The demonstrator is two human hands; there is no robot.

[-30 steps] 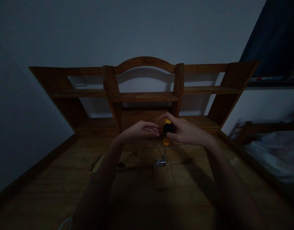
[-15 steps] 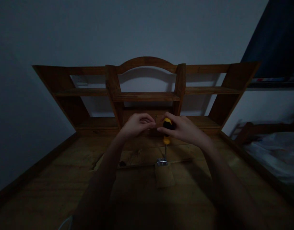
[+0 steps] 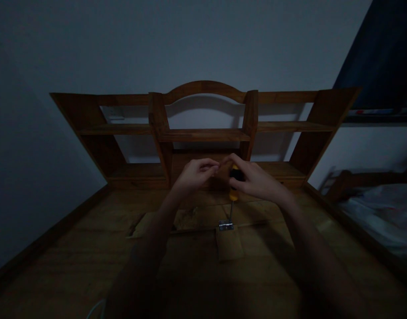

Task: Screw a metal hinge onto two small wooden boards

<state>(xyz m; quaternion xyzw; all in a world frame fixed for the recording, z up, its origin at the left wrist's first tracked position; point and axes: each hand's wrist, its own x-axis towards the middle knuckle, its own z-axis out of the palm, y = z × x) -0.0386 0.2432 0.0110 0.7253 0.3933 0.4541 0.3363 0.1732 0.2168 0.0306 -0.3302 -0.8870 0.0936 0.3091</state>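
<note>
My right hand [image 3: 254,178] is closed round the yellow and black handle of a screwdriver [image 3: 234,195]. The shaft points down, and its tip meets a small silver metal hinge [image 3: 226,225]. Under the hinge's near edge lies a flat wooden block [image 3: 230,244] on the desk top. My left hand [image 3: 196,174] is raised beside the handle with thumb and fingers pinched. Its fingertips come close to the right index finger; whether they touch, and what the pinch holds, is too dark to make out.
A wooden shelf unit [image 3: 203,135] stands along the back of the wooden desk [image 3: 90,248], against the wall. Torn, pale pieces [image 3: 145,223] lie left of the hinge. A white cord [image 3: 96,305] shows at the lower left; a bed with bedding [image 3: 382,212] is at the right.
My left hand has moved right, toward the right hand's fingertips. A thin thing that showed at its fingertips is now hidden. The screwdriver stays on the hinge and leans slightly more to the right.
</note>
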